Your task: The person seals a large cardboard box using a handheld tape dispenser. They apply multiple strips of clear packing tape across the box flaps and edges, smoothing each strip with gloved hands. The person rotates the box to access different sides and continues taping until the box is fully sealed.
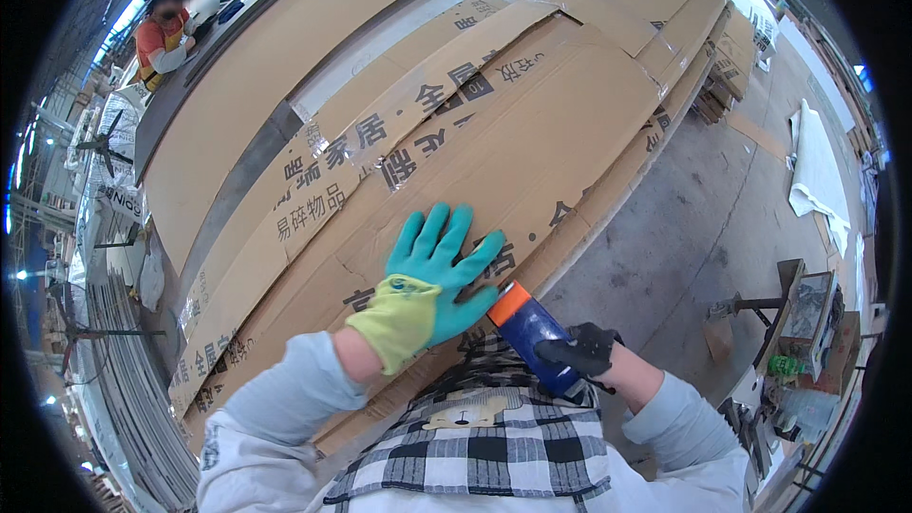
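My left hand (pixel 440 271), in a green glove with a yellow cuff, lies flat with fingers spread on a long cardboard-wrapped package (pixel 513 135). Nothing is held in it. Its thumb is beside the orange end of a blue handheld tool (pixel 531 338), whose exact kind I cannot tell. My right hand (pixel 584 350), in a black glove, grips that tool near its lower end, at the package's near edge. Printed characters and strips of clear tape (pixel 367 155) mark the cardboard. The package's surface beneath my left palm is hidden.
A brown board (pixel 206 135) lies on a table beyond the package. A person (pixel 162 35) is at its far left side. Stacked strips (pixel 135 385) stand at left. Concrete floor (pixel 641 256), a white sheet (pixel 818 171) and a cluttered bench (pixel 773 320) are at right.
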